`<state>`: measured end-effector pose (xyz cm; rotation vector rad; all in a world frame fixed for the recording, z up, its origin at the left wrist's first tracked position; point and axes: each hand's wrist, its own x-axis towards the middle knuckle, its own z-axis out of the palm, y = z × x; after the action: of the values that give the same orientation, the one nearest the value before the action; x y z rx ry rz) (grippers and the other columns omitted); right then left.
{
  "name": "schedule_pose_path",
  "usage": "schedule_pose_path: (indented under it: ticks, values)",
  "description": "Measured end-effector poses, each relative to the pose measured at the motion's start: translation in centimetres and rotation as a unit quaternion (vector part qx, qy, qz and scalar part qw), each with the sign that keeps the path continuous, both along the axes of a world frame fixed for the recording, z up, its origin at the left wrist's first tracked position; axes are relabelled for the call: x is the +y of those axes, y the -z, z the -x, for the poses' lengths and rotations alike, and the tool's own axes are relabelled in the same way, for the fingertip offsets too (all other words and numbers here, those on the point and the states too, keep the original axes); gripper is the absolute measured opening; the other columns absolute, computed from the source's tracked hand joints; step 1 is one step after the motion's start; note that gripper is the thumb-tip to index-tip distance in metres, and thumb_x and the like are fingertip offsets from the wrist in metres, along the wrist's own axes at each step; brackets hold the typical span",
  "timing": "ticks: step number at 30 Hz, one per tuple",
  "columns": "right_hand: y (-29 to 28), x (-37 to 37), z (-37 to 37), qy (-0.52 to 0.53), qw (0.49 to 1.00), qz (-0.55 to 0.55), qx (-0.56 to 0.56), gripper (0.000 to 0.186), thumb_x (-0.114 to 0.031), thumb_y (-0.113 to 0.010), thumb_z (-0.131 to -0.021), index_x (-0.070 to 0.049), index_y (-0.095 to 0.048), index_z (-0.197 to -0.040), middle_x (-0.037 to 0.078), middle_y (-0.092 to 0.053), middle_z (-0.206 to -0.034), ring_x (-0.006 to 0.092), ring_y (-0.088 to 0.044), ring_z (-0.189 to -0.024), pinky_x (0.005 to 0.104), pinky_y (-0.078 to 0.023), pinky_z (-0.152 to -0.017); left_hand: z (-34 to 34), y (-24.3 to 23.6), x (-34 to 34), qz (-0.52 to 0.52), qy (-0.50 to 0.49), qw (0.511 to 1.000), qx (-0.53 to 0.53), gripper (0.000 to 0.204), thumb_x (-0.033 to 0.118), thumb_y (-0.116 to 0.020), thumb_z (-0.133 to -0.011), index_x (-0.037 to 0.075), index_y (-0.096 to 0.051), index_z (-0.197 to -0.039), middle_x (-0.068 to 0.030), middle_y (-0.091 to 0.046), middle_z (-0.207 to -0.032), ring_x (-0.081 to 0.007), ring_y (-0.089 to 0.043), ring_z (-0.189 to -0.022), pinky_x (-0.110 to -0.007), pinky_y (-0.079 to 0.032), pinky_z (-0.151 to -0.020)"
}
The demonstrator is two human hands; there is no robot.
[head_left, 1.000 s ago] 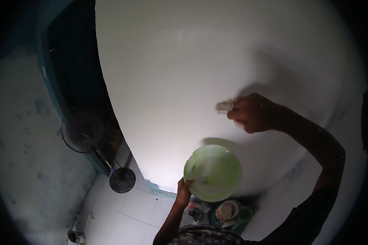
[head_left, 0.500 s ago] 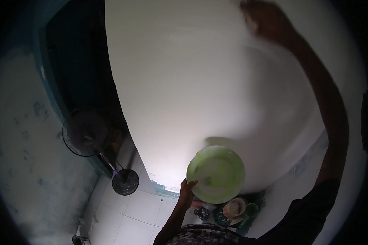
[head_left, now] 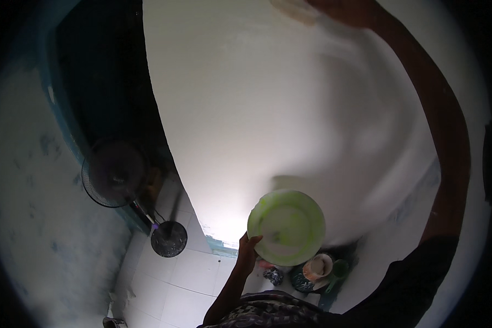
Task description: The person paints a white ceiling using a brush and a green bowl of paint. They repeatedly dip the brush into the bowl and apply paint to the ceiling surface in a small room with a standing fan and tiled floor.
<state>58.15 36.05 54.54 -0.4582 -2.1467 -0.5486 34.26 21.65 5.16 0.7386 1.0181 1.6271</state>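
Note:
A round, pale green plate (head_left: 286, 227) with whitish smears is in my left hand (head_left: 247, 252). My thumb lies over its near-left rim, and the fingers go underneath. At the top edge, my right hand (head_left: 344, 11) reaches far up against the white wall (head_left: 229, 109). It grips a flat, tan piece (head_left: 294, 10), blurred and partly cut off by the frame, so its kind is unclear. That piece appears to touch the wall surface. The plate hangs in front of the wall's lower part and casts a shadow on it.
A standing fan (head_left: 115, 172) with a round base (head_left: 169, 239) stands left on the white tiled floor (head_left: 188, 273), by a dark doorway (head_left: 101, 76). Below the plate are a stained tub (head_left: 317, 267), a green mug (head_left: 340, 268) and a crumpled dark bag (head_left: 273, 275).
My right hand has swept left and slightly up along the wall, bringing the tan piece into view. The plate in my left hand has shifted slightly up and left in the picture.

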Motion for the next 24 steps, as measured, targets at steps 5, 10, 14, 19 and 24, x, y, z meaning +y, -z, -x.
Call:
schedule_pose_path:
  ticks: [5,10,14,19,24]
  values:
    - [-1.9,0.0,-3.1,0.089,0.969,-0.217,0.082,0.009,-0.007,-0.062,-0.083,-0.002,-0.064,-0.09,0.011,-0.067,-0.082,0.0206,-0.061,-0.07,0.0395,-0.051,-0.074,-1.7,-2.3,1.4,0.004,0.065,0.998,0.013,0.053,0.016,-0.057,-0.082,-0.004,-0.043,-0.129,-0.0155,-0.055,-0.119,-0.0256,-0.056,-0.11,-0.039,-0.047,-0.094]
    - [7.6,5.2,2.9,0.059,0.959,-0.226,-0.163,0.017,-0.015,-0.064,-0.08,-0.01,-0.066,-0.096,0.007,-0.066,-0.097,0.0251,-0.064,-0.085,0.0387,-0.053,-0.078,-0.1,-3.1,0.0,0.014,0.045,0.999,0.019,0.053,0.016,-0.058,-0.082,-0.004,-0.043,-0.129,-0.015,-0.055,-0.118,-0.0247,-0.057,-0.109,-0.038,-0.049,-0.092]
    - [14.5,1.6,5.7,0.024,0.938,0.063,-0.34,0.011,-0.01,-0.056,-0.081,-0.01,-0.063,-0.089,0.009,-0.063,-0.086,0.0266,-0.061,-0.091,0.0413,-0.051,-0.081,0.6,-2.7,0.1,0.011,0.047,0.999,0.021,0.052,0.016,-0.058,-0.083,-0.004,-0.043,-0.128,-0.0146,-0.055,-0.118,-0.0244,-0.057,-0.109,-0.038,-0.049,-0.092]
    - [6.9,6.5,2.6,-0.046,0.969,0.171,-0.174,0.021,-0.018,-0.06,-0.08,-0.005,-0.064,-0.096,0.016,-0.064,-0.082,0.0275,-0.064,-0.08,0.038,-0.051,-0.072,0.6,-2.5,0.5,0.016,0.044,0.998,0.033,0.051,0.016,-0.058,-0.083,-0.004,-0.044,-0.128,-0.0145,-0.056,-0.118,-0.0239,-0.058,-0.107,-0.037,-0.049,-0.092]
    - [-3.2,5.6,-2.0,-0.011,0.945,-0.314,0.088,0.013,-0.003,-0.06,-0.083,-0.003,-0.064,-0.095,0.015,-0.066,-0.087,0.0275,-0.063,-0.079,0.042,-0.049,-0.08,0.6,-2.7,1.0,0.02,0.049,0.998,0.023,0.052,0.016,-0.058,-0.083,-0.003,-0.043,-0.128,-0.0144,-0.056,-0.119,-0.024,-0.058,-0.108,-0.037,-0.049,-0.092]
